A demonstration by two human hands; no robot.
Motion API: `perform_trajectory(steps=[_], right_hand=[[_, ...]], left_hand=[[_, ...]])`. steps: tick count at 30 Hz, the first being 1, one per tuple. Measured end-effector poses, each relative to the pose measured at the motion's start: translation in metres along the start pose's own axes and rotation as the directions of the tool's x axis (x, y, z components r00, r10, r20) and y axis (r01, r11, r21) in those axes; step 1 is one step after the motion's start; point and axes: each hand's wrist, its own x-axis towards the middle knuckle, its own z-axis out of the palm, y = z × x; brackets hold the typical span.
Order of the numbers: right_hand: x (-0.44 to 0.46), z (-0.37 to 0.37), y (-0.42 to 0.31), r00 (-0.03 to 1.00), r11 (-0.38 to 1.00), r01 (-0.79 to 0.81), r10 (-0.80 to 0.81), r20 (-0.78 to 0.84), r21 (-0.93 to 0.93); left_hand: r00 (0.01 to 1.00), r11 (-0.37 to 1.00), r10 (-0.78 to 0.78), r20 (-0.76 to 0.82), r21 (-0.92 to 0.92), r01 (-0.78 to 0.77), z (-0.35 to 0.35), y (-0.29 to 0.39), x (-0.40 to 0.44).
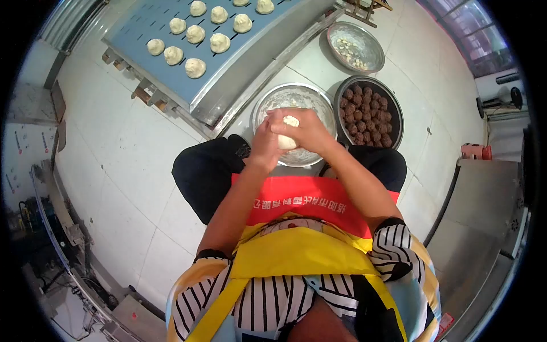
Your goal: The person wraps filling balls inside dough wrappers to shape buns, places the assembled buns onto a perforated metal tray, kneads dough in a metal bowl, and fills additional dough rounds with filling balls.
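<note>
From the head camera, with the dough as the middle of the clock: both hands were wrapped around a lump of smooth, off-white dough [287,141]. It sat squeezed between the palms, with one bit poking out up top and a bigger bulge showing lower down. The left hand [266,141] held the 9 o'clock side and the right hand [309,130] the 3 o'clock side, its curled fingers reaching across to touch the left. So yeah, right fingers were grasping the dough; the left ones were partly hidden, so I couldn't tell exactly how they were bent.

Behind the hands was a round, shiny metal bowl [277,98] with whitish smears inside. Near 3 o'clock, just beside it, was a round, dark-walled pan [398,122] packed with lumpy, dark brown balls [367,118]. Around 1 o'clock there was another round metal bowl [371,47], this one with small pale bits [351,54] in it.

Between 10 and 11 o'clock was a flat blue surface with dark slots [171,80] in a metal frame, dotted with cream-coloured, peaked dough mounds [195,34], all spaced apart. At 6 o'clock, a red and yellow apron [302,251] covered the person's front.
</note>
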Motion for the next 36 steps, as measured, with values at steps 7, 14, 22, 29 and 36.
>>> perform_trajectory(steps=[7, 14, 22, 29, 36], right_hand=[[-0.003, 0.000, 0.002, 0.906, 0.910, 0.412, -0.415, -0.086, -0.044], [-0.002, 0.005, 0.010, 0.945, 0.948, 0.317, -0.315, -0.090, 0.011], [0.006, 0.011, 0.032, 0.980, 0.992, 0.119, -0.124, -0.154, -0.045], [-0.012, 0.001, 0.008, 0.699, 0.573, 0.343, -0.685, -0.206, -0.744], [-0.004, 0.001, 0.017, 0.664, 0.433, 0.361, -0.741, -0.099, -0.826]], left_hand=[[0.999, 0.996, 0.028, 0.026, -0.087, -0.026, -0.001, -0.008, -0.003], [0.999, 0.998, 0.039, 0.024, -0.045, -0.037, -0.002, -0.014, -0.001], [0.999, 0.996, -0.002, -0.046, -0.092, -0.003, 0.001, -0.015, -0.001], [0.962, 0.966, 0.233, -0.145, 0.151, -0.211, -0.020, -0.021, 0.018], [0.855, 0.795, 0.503, -0.123, 0.454, -0.402, -0.025, -0.029, 0.023]])
